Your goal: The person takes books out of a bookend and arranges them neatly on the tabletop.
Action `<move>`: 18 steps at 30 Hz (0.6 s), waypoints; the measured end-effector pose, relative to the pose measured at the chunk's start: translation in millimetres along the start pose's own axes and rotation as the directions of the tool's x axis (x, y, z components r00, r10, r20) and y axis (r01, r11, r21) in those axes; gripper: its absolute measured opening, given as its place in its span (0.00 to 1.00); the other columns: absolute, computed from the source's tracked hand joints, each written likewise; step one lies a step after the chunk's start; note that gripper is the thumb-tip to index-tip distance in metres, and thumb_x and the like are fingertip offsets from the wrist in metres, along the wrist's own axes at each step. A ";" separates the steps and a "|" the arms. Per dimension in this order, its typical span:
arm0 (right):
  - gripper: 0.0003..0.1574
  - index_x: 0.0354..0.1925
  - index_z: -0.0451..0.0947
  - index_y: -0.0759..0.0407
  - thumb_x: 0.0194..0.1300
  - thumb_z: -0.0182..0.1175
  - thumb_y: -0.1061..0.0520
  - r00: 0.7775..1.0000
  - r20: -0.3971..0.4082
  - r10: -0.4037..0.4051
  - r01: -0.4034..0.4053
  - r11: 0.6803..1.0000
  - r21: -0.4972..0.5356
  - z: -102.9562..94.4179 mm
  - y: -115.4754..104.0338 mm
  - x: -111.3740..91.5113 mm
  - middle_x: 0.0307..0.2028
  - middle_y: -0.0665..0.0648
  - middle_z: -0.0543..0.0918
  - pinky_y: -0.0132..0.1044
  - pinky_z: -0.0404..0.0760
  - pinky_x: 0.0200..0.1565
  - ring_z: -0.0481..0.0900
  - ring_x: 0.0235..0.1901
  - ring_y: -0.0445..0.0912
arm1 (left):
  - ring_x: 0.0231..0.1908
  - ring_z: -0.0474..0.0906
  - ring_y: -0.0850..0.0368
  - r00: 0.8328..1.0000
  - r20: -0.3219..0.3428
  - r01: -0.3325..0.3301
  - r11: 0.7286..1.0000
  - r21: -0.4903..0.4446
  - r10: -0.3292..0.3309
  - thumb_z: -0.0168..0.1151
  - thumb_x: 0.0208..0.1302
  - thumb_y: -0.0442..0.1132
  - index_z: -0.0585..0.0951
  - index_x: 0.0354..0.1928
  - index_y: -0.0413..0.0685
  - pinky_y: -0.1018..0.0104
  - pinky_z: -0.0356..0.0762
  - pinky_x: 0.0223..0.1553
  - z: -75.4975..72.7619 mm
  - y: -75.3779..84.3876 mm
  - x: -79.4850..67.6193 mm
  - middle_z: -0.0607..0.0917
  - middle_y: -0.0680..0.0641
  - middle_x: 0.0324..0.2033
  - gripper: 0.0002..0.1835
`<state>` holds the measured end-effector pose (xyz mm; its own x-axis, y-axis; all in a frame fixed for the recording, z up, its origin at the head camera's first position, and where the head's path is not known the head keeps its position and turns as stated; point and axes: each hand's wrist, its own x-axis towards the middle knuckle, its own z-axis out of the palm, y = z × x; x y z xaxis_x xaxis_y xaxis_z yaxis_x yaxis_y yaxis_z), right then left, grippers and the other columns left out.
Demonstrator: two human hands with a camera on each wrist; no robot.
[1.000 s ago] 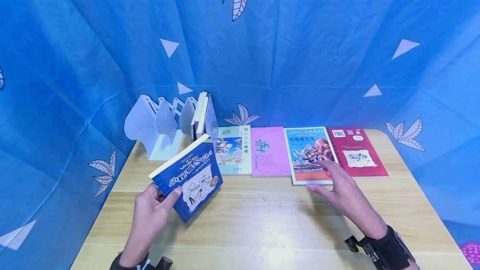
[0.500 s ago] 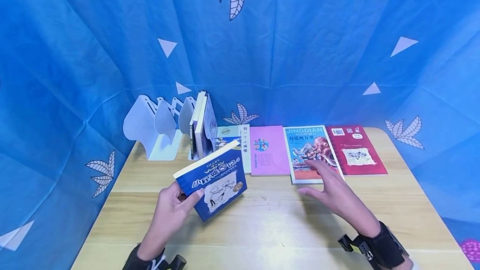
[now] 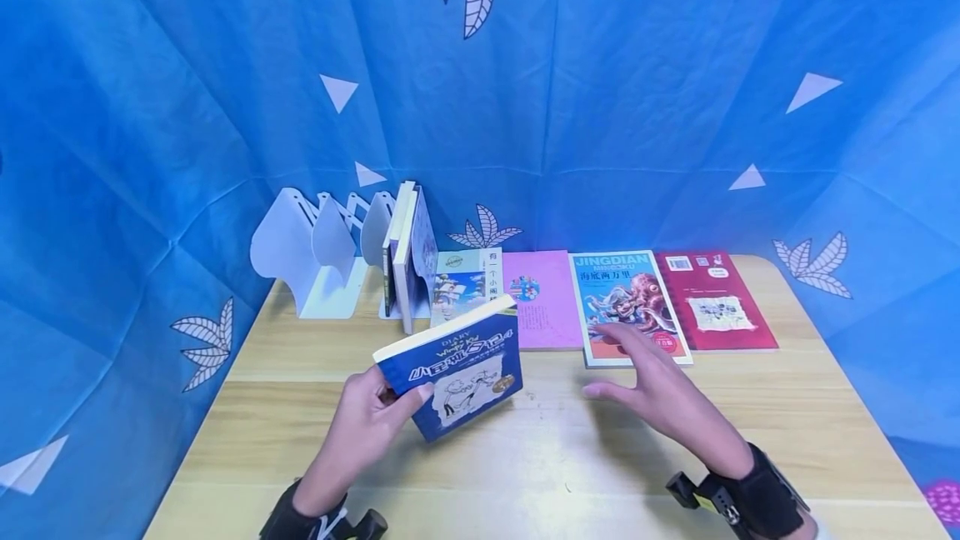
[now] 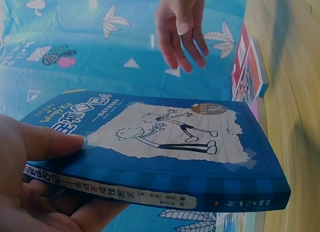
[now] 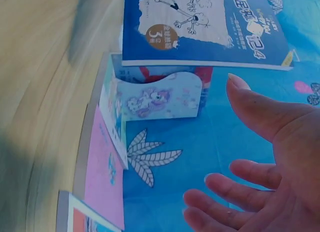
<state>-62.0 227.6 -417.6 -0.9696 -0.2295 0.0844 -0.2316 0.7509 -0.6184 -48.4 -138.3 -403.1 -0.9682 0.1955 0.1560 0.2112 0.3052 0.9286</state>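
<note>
My left hand (image 3: 371, 415) grips a blue Diary of a Wimpy Kid book (image 3: 468, 382) by its spine side, thumb on the front cover and fingers beneath. The book is tilted above the table, its cover facing up toward me. In the left wrist view the cover (image 4: 170, 132) and spine show clearly. Off to the right, my right hand (image 3: 652, 382) hovers with spread fingers and holds nothing, near the lower edge of the octopus-covered book (image 3: 630, 298). The right wrist view shows the right palm (image 5: 300, 167) apart from the blue book (image 5: 200, 32).
A white expanding bookend rack (image 3: 300, 248) stands at the back left, with several upright books (image 3: 408, 248) in it. Along the back lie a pale-green-covered book (image 3: 465, 273), a pink book (image 3: 543, 298) and a red book (image 3: 720, 307). Blue curtain (image 3: 637, 90) closes off the back.
My left hand has carried the blue book rightward, away from the rack, toward the table's middle. My right hand has drifted slightly left. One upright book in the rack now sticks out farther toward me.
</note>
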 end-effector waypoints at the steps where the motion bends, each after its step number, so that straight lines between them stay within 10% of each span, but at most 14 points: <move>1: 0.53 0.74 0.67 0.57 0.60 0.72 0.34 1.000 0.002 0.000 0.000 1.000 0.004 0.4 -1.1 0.0 0.71 0.65 0.75 0.68 0.77 0.65 0.71 0.72 0.65 | 0.50 0.90 0.40 1.000 0.009 -0.003 1.000 -0.001 0.003 0.67 0.68 0.31 0.82 0.59 0.38 0.59 0.91 0.47 0.9 0.6 0.1 0.90 0.34 0.50 0.18; 18: 0.53 0.75 0.67 0.48 0.59 0.71 0.32 0.998 0.035 -0.060 0.057 0.995 0.080 11.7 -18.6 0.4 0.70 0.57 0.77 0.60 0.84 0.61 0.79 0.65 0.57 | 0.51 0.90 0.41 0.990 0.135 -0.047 0.998 -0.028 0.050 0.66 0.70 0.34 0.81 0.62 0.39 0.63 0.91 0.47 18.4 8.0 3.1 0.89 0.34 0.52 0.20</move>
<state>-57.2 206.4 -415.2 -0.9507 -0.2955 0.0942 -0.2795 0.6846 -0.6732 -47.3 -118.2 -401.4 -0.9294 0.3347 0.1556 0.2525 0.2691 0.9294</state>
